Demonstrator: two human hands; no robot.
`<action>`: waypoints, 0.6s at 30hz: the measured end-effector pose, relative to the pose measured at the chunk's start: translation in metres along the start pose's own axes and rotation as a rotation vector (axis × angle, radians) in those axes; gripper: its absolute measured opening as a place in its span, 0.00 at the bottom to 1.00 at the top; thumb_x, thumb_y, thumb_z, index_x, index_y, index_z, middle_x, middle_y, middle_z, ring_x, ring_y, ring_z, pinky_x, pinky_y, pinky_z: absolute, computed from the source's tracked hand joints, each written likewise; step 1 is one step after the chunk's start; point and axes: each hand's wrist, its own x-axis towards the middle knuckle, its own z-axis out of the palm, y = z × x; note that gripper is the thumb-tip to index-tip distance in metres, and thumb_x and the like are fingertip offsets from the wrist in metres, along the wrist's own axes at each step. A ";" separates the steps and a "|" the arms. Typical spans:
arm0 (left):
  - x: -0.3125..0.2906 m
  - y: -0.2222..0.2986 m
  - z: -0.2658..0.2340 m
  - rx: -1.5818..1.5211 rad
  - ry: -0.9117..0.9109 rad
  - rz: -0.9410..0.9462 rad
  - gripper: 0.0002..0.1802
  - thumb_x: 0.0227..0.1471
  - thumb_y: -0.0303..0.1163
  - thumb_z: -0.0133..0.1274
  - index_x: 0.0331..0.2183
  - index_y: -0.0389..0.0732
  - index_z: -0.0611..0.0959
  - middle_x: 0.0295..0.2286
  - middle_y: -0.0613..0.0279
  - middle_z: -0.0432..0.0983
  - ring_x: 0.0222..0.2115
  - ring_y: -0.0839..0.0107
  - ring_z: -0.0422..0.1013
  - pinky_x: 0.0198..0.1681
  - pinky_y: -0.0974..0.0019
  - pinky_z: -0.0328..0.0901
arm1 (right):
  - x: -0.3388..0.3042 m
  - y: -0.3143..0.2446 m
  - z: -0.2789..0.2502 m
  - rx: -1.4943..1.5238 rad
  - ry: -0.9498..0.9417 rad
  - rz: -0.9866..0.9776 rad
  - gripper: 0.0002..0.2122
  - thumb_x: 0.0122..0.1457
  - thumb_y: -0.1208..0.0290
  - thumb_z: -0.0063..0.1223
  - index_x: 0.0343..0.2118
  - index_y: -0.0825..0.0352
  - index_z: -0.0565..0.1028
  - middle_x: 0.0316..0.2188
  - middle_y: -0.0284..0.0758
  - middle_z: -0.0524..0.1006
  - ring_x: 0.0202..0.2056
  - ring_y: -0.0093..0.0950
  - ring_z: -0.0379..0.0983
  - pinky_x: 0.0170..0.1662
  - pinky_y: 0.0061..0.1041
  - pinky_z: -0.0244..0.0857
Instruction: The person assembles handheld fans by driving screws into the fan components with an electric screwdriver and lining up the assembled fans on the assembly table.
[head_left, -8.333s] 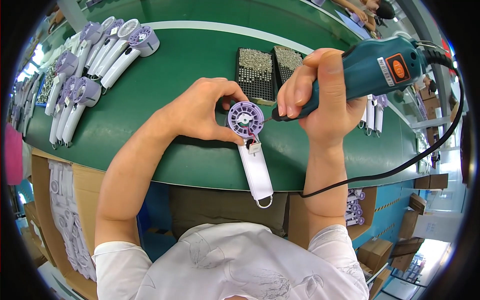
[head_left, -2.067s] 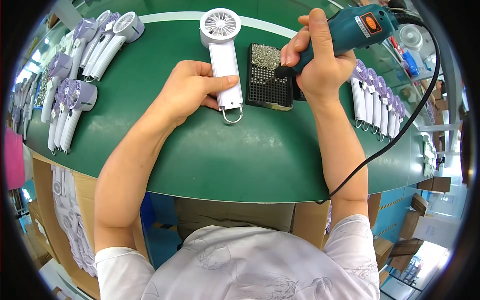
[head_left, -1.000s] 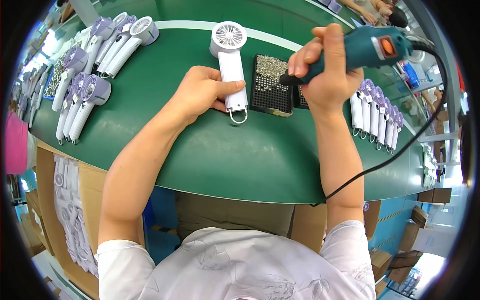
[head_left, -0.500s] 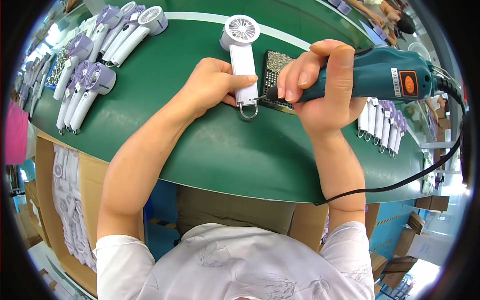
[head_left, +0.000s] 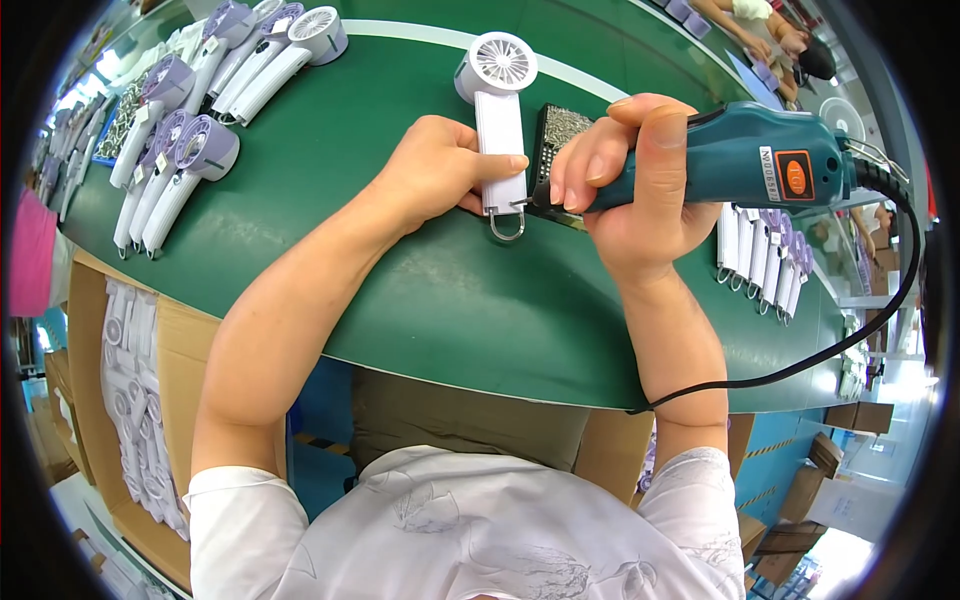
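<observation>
My left hand [head_left: 440,172] is closed round the handle of a white handheld fan [head_left: 502,140], its thumb across the front. The fan lies on the green table with its round grille at the far end and a metal loop at the near end. In my right hand [head_left: 640,185] is a teal electric screwdriver [head_left: 740,160], held nearly level. Its bit meets the right side of the fan's handle just above the loop; the exact contact is too small to tell. Partly behind my right fingers lies a black screw tray [head_left: 562,125] with small screws.
Several white and purple fans [head_left: 205,150] lie at the left, with more handles in a row [head_left: 760,250] at the right. A black cable [head_left: 840,350] curves from the screwdriver to the table's front edge. A cardboard box [head_left: 185,360] of white parts stands lower left. Another person [head_left: 765,40] sits across.
The fan, both hands and the screwdriver appear shifted slightly in the picture. The screwdriver sits a little lower and its bit shows less. Both grips stay the same.
</observation>
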 end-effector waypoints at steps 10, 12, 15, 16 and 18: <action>0.001 0.002 0.002 0.110 0.070 0.049 0.17 0.48 0.34 0.67 0.31 0.27 0.86 0.24 0.52 0.83 0.23 0.68 0.79 0.25 0.64 0.75 | -0.013 0.008 0.003 -0.118 -0.028 0.066 0.11 0.70 0.66 0.47 0.31 0.66 0.67 0.18 0.33 0.67 0.14 0.25 0.63 0.17 0.28 0.63; 0.002 -0.003 0.002 0.212 0.088 0.042 0.18 0.48 0.37 0.66 0.31 0.29 0.87 0.23 0.54 0.82 0.22 0.71 0.78 0.26 0.65 0.73 | -0.020 0.011 0.001 -0.033 -0.083 0.058 0.08 0.67 0.70 0.50 0.38 0.66 0.64 0.21 0.36 0.71 0.18 0.24 0.69 0.21 0.24 0.66; -0.001 -0.003 0.007 0.231 0.119 0.007 0.17 0.47 0.37 0.67 0.29 0.29 0.87 0.22 0.53 0.81 0.21 0.69 0.78 0.25 0.63 0.73 | -0.025 0.013 0.001 -0.049 -0.147 0.020 0.10 0.68 0.67 0.51 0.36 0.64 0.62 0.21 0.35 0.68 0.17 0.24 0.64 0.20 0.24 0.64; 0.003 -0.006 0.012 0.230 0.121 0.043 0.17 0.46 0.36 0.68 0.28 0.29 0.86 0.21 0.53 0.81 0.20 0.69 0.78 0.24 0.63 0.73 | -0.026 0.010 -0.002 -0.055 -0.165 0.021 0.10 0.67 0.68 0.51 0.36 0.65 0.63 0.21 0.35 0.69 0.17 0.24 0.64 0.20 0.25 0.65; -0.002 0.000 0.012 0.203 0.144 0.029 0.16 0.46 0.34 0.68 0.26 0.28 0.85 0.20 0.52 0.80 0.19 0.68 0.78 0.23 0.65 0.73 | -0.025 0.010 -0.001 -0.082 -0.207 -0.004 0.10 0.67 0.68 0.51 0.35 0.66 0.63 0.22 0.35 0.69 0.17 0.24 0.65 0.21 0.25 0.65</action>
